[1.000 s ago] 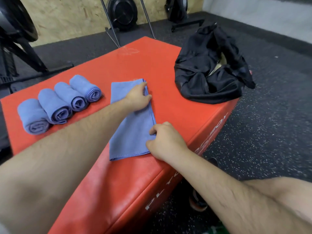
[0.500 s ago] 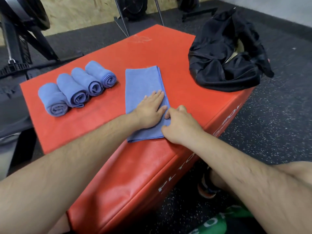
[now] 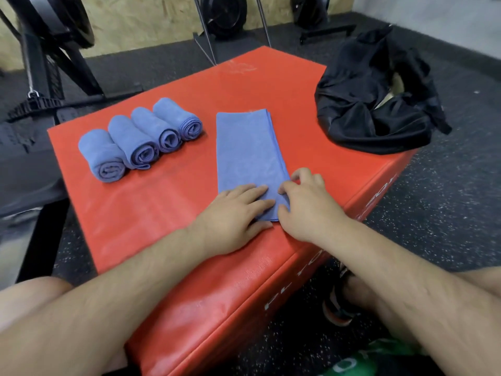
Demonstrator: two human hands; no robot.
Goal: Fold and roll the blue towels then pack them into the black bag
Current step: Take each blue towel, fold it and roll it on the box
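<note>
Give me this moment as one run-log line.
left hand flat on folded towel, near end | right hand pinches its near right corner | four rolled towels left | black bag far right on red box

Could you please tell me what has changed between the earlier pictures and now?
The left hand slid back along the folded towel to its near end, pressing flat; the right hand shifted to the near right corner, fingers curled. The four rolled towels and black bag stayed put.

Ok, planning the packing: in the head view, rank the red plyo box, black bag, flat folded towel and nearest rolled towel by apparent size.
1. red plyo box
2. black bag
3. flat folded towel
4. nearest rolled towel
No close calls.
</note>
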